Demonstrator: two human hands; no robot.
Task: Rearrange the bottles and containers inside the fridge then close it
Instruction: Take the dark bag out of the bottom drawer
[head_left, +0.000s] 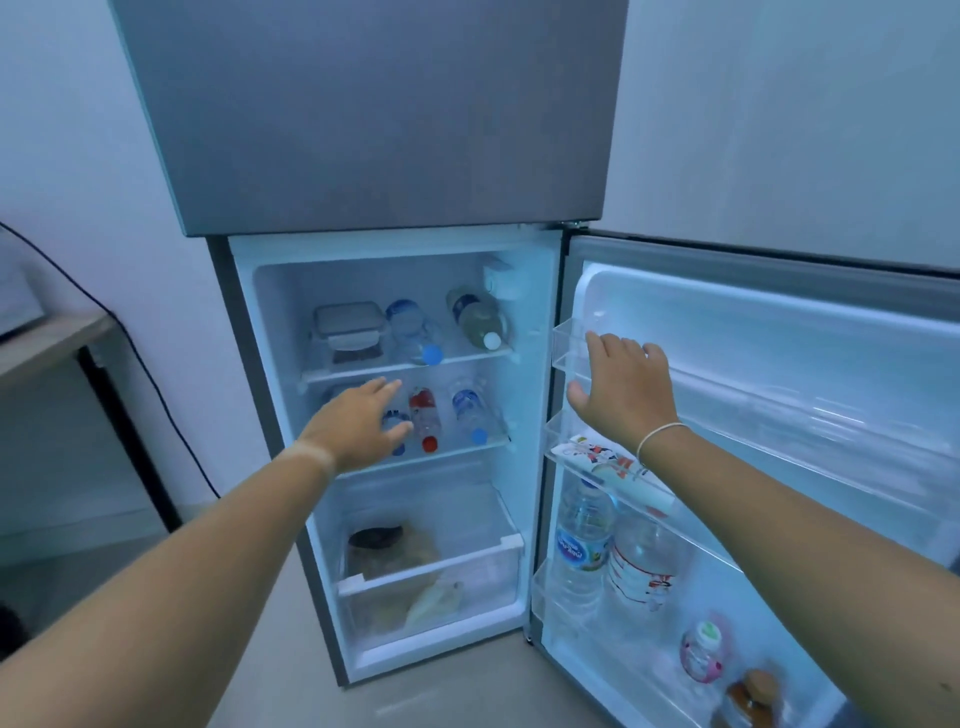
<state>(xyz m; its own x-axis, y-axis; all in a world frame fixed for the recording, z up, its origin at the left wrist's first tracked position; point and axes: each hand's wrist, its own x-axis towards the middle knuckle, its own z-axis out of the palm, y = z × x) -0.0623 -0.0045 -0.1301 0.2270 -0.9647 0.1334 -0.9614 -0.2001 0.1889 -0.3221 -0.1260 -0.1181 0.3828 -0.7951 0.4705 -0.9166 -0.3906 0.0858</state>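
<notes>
A wooden table (49, 340) is standing at the frame's left edge beside the open fridge (395, 156). Bottle labels are too blurred to read. The left hand (358, 421) is reaching, fingers spread and empty, over the middle-shelf bottles (423, 415); the right hand (623, 389) is resting open on the door shelf (566, 343).

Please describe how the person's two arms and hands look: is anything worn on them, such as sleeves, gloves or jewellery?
Both forearms are bare: no sleeves and no gloves show. The right hand has a thin, pale string-like bracelet around its wrist. The left hand wears nothing; no rings can be seen on either hand.
</notes>
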